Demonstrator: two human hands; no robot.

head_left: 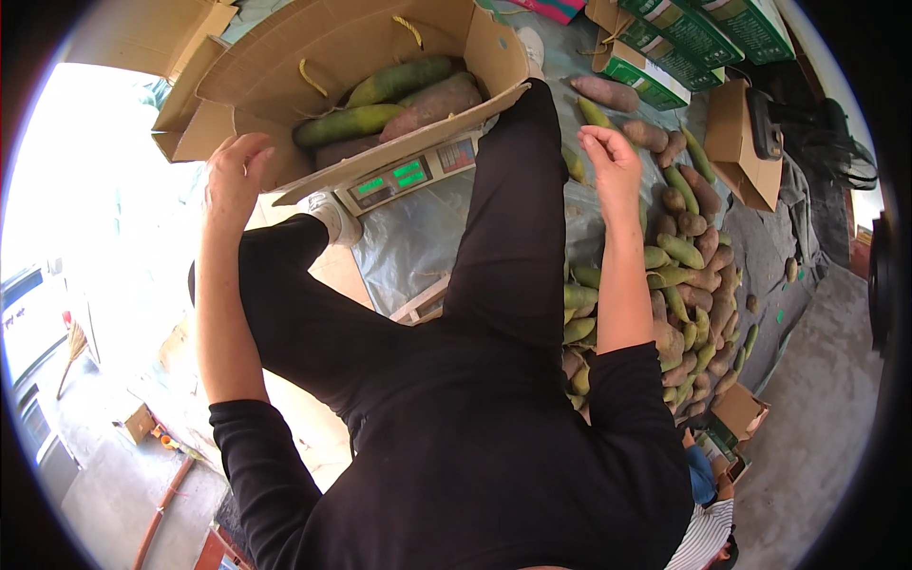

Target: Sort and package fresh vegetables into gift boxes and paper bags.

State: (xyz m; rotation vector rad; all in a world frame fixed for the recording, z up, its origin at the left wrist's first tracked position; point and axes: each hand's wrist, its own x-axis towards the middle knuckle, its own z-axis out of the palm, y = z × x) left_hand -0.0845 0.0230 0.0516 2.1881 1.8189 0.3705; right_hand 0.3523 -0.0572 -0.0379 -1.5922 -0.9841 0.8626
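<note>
To the right, a broad heap [698,296] of roots [680,250], green and reddish. Ahead, an open box [361,43], with several long roots lying inside. At the box's near edge, a scale [389,180], lit green. Near the box's left corner, the left hand [231,180], fingers curved, thumb apart. Over the heap's far end, the right hand [616,169], fingers curled toward the thumb; cannot tell whether pressed together.

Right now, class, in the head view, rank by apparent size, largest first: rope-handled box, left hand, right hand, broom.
1. Rope-handled box
2. Left hand and right hand, unranked: they look alike
3. Broom, seemingly farther off
</note>
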